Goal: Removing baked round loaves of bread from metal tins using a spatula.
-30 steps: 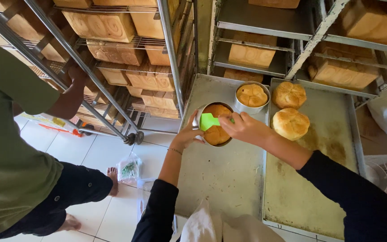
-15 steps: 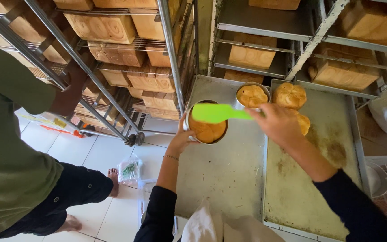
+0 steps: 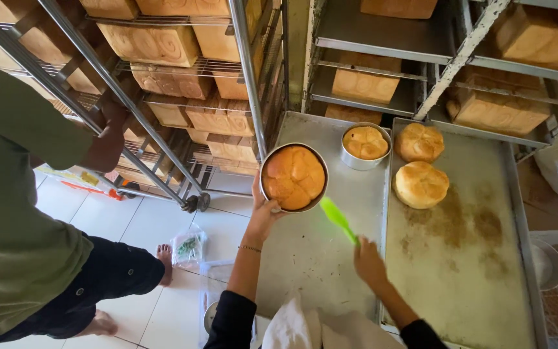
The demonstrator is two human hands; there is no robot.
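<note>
You stand at a steel bench with a worn baking tray lying on its right half, its surface stained with brown patches. Behind the bench and to your left, wheeled metal racks hold rows of square loaves, and the floor is pale tile with a small plastic bag lying on it. Another person in a green shirt stands at your left with a hand on a rack bar. Your left hand has its grip closed on the rim of a round metal tin, held up over the bench's left edge and tilted toward you; the bread in it is golden brown and split into domed sections. Your right hand has its grip closed around a green spatula, blade pointing up toward the tin but apart from it. A second tin of bread stands further back, and two turned-out round loaves lie on the tray.
</note>
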